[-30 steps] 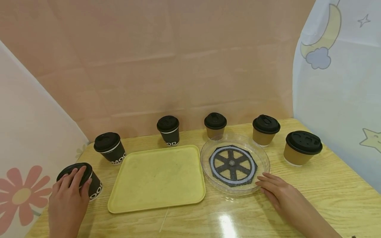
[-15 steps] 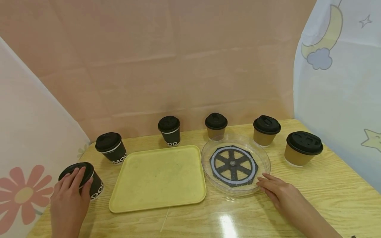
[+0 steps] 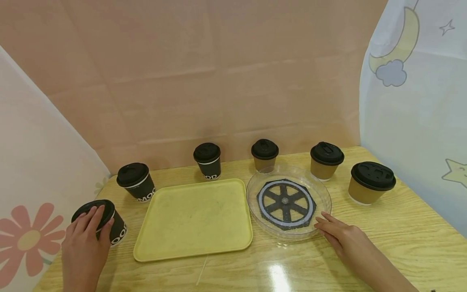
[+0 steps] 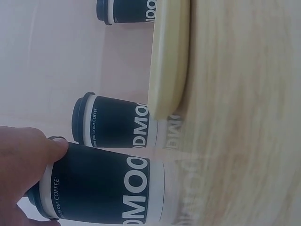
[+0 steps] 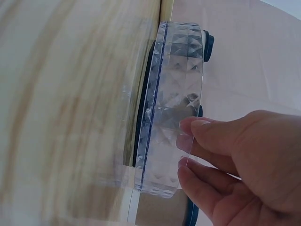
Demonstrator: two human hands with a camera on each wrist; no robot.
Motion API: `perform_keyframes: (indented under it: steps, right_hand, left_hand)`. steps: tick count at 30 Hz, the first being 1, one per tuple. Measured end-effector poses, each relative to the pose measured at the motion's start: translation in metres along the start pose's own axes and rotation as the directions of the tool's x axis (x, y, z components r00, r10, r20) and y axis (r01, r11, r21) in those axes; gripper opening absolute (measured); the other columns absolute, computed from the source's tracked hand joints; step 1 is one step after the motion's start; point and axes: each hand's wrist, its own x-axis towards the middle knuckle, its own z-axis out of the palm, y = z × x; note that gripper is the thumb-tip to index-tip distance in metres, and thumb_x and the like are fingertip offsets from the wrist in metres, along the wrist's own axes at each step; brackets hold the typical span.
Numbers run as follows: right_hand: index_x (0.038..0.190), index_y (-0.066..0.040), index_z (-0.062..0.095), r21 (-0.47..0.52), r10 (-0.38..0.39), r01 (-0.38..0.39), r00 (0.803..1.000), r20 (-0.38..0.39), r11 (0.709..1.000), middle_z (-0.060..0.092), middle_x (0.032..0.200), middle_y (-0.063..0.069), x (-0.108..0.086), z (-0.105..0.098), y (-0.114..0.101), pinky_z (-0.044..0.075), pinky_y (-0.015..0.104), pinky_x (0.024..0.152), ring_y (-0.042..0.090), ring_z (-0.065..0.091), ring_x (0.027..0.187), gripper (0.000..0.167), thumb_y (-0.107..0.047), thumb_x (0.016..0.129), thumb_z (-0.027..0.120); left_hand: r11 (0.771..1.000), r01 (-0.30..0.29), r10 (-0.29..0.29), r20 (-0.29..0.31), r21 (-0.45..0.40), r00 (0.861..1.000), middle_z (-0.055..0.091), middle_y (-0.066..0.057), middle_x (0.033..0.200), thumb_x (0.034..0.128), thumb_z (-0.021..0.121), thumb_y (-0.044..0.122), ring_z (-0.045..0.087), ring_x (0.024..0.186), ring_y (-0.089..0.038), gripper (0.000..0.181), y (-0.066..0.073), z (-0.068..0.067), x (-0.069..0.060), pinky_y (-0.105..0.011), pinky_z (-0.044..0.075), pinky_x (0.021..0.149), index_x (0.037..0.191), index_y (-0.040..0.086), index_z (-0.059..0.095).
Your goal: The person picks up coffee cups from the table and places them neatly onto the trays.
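- From my remote post I observe the left hand (image 3: 84,243) clamped on the near-left black cup (image 3: 119,228), thumb and fingers gripping it at the lid.
- On that cup, standing at the left of the table (image 3: 233,273), I read large white "DMOO" along the lower band and small "to our COFFEE" near the lid; the lettering runs out of sight round the curve.
- The second black cup (image 3: 141,191), just behind, repeats the large lettering and "to our COFFEE". The third black cup (image 3: 210,168), behind the yellow tray (image 3: 197,221), shows "OOD", its first letter cut by the curve.
- The right hand (image 3: 348,237) pinches the rim of the clear round dish (image 3: 292,236) between thumb and fingers. The dish is right of the tray; through it I note a black spoked piece (image 3: 285,199).
- I count three brown cups (image 3: 366,192) with black lids, behind and right of the dish.
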Motion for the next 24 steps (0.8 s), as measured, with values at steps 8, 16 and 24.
perform_keyframes:
  steps: [8,16,24]
  right_hand:
    - [0.101,-0.014,0.075,-0.004,-0.002,0.002,1.000,-0.006,1.000,0.073,0.110,0.015,-0.0011,0.0013,0.0002,0.061,0.033,0.068,0.031,0.069,0.103,0.032,0.001,0.073,0.078]
    - [0.101,-0.012,0.075,0.012,0.006,-0.006,1.000,0.004,1.000,0.073,0.110,0.015,-0.0011,0.0007,-0.0004,0.061,0.038,0.068,0.034,0.069,0.102,0.031,0.002,0.073,0.077]
    - [0.102,-0.011,0.075,0.032,0.009,-0.009,1.000,0.006,0.999,0.072,0.110,0.018,0.0001,-0.0003,-0.0002,0.061,0.039,0.069,0.033,0.069,0.103,0.031,0.002,0.075,0.076]
  left_hand:
    - [1.000,0.008,-0.007,0.012,-0.018,1.000,0.059,-0.035,0.121,0.0814,0.072,0.002,0.050,0.113,-0.051,0.044,-0.0011,0.0009,-0.0009,-0.058,0.036,0.107,0.123,-0.006,0.062]
    - [1.000,0.028,-0.028,0.021,-0.014,0.999,0.059,-0.035,0.122,0.0795,0.073,0.000,0.050,0.114,-0.051,0.046,0.0003,0.0000,-0.0007,-0.058,0.036,0.107,0.124,-0.006,0.061]
    - [1.000,-0.001,0.001,-0.009,-0.029,1.000,0.060,-0.035,0.121,0.0814,0.072,0.003,0.051,0.113,-0.051,0.043,-0.0002,0.0013,-0.0004,-0.057,0.037,0.106,0.122,-0.006,0.062]
